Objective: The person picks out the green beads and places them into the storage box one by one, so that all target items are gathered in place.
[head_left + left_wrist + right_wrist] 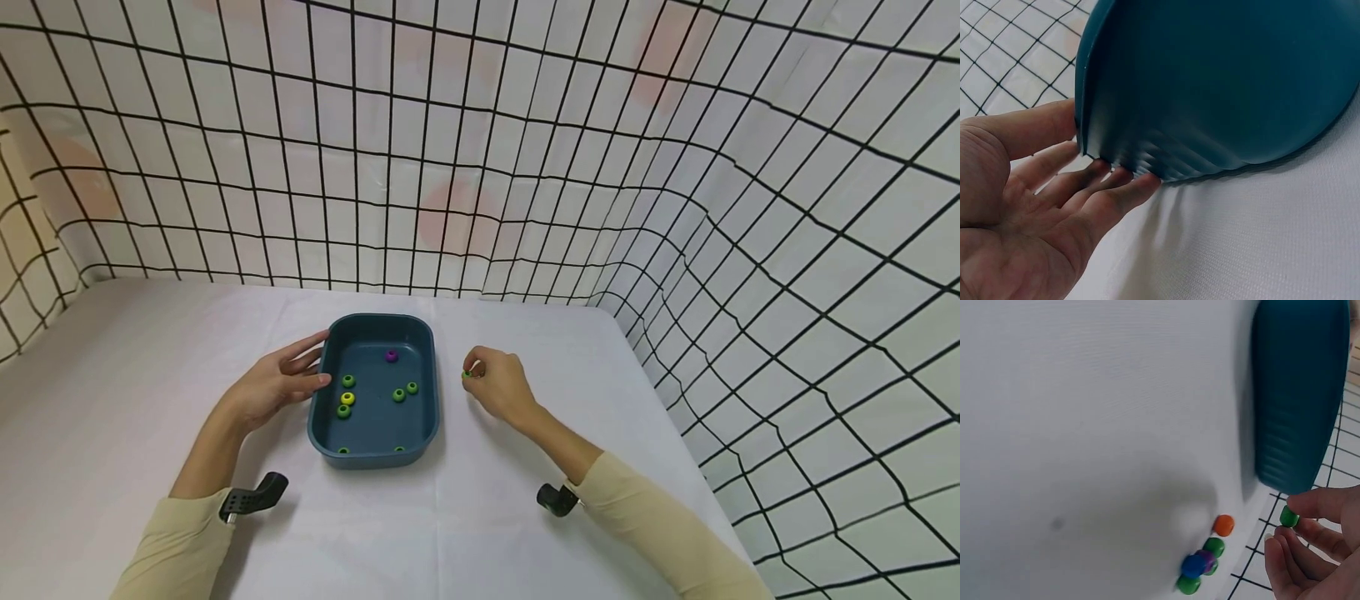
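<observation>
A dark blue-green rectangular tray (375,458) stands on the white cloth, with a purple bead (392,356), a yellow bead (347,399) and several green beads (399,395) inside. My left hand (273,385) rests against the tray's left side; in the left wrist view its loosely extended fingers (1116,194) and thumb touch the outer wall. Right of the tray, my right hand (498,383) pinches a green bead (1289,516) between thumb and fingertips, raised above the cloth. The right wrist view shows loose beads on the cloth: orange (1224,525), blue (1194,566), purple and several green, hidden in the head view.
Black wire grid panels (405,167) with white sheeting behind them enclose the back and sides of the white-covered table (360,542). A black camera mount sits on each wrist, the left one (255,497) near the tray's front left.
</observation>
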A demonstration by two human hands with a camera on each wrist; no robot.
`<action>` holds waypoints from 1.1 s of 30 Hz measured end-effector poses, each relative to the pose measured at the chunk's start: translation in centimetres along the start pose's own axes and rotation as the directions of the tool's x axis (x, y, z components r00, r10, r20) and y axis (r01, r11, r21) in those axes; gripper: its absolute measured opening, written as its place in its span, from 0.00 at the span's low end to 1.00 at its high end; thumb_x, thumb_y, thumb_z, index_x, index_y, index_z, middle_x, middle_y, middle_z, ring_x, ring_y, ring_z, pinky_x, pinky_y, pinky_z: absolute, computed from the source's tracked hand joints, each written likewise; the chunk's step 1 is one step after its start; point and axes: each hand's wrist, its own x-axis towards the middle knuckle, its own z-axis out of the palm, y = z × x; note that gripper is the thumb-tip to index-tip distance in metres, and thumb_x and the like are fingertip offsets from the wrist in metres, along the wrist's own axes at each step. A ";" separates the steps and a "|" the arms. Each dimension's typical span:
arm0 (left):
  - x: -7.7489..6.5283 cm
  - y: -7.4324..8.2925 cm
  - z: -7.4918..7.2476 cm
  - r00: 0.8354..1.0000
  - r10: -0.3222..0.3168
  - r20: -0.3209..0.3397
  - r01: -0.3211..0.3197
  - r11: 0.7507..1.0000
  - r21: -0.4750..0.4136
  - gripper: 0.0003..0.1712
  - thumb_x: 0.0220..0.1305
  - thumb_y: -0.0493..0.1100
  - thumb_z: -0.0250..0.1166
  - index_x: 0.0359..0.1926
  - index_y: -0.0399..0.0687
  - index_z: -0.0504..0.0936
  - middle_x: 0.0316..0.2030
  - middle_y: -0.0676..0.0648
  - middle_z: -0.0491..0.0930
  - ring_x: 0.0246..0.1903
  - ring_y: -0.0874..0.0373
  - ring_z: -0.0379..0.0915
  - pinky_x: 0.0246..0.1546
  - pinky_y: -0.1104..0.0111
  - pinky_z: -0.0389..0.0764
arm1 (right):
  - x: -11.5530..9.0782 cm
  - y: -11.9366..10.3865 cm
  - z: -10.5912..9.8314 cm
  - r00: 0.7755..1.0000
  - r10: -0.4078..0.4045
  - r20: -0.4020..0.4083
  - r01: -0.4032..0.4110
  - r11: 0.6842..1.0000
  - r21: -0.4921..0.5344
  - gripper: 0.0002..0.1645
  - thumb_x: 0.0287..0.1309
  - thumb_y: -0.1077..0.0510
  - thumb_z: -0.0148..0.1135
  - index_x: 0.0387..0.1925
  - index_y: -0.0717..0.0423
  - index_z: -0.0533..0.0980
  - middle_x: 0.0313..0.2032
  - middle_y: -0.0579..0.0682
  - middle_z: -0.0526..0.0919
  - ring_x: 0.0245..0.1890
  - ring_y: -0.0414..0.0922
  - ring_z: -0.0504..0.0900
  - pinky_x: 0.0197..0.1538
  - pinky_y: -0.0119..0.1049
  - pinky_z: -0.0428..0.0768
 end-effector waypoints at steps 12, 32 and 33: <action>0.1 0.0 0.1 1.000 -0.001 -0.002 0.001 1.000 0.002 0.49 0.68 0.36 0.65 0.82 0.52 0.48 0.79 0.35 0.46 0.78 0.36 0.46 0.65 0.49 0.66 | 0.9 -3.7 -0.4 0.997 -0.062 0.040 0.061 0.998 0.019 0.04 0.57 0.64 0.67 0.35 0.57 0.82 0.33 0.53 0.90 0.36 0.47 0.88 0.34 0.34 0.84; -0.1 0.1 0.0 1.000 -0.004 -0.007 0.004 1.000 0.005 0.49 0.69 0.36 0.65 0.82 0.51 0.47 0.79 0.35 0.46 0.78 0.36 0.46 0.66 0.48 0.66 | -0.2 -5.7 0.9 0.985 -0.081 0.149 0.073 0.996 0.054 0.06 0.60 0.63 0.68 0.40 0.58 0.82 0.38 0.52 0.90 0.36 0.43 0.87 0.35 0.28 0.83; -0.1 0.1 0.0 1.000 -0.004 -0.006 0.004 1.000 0.004 0.49 0.69 0.36 0.65 0.82 0.51 0.47 0.79 0.35 0.46 0.78 0.36 0.45 0.66 0.48 0.66 | -0.2 -5.7 0.9 0.986 -0.080 0.149 0.072 0.996 0.058 0.06 0.60 0.63 0.68 0.40 0.58 0.82 0.38 0.52 0.90 0.36 0.43 0.87 0.35 0.28 0.83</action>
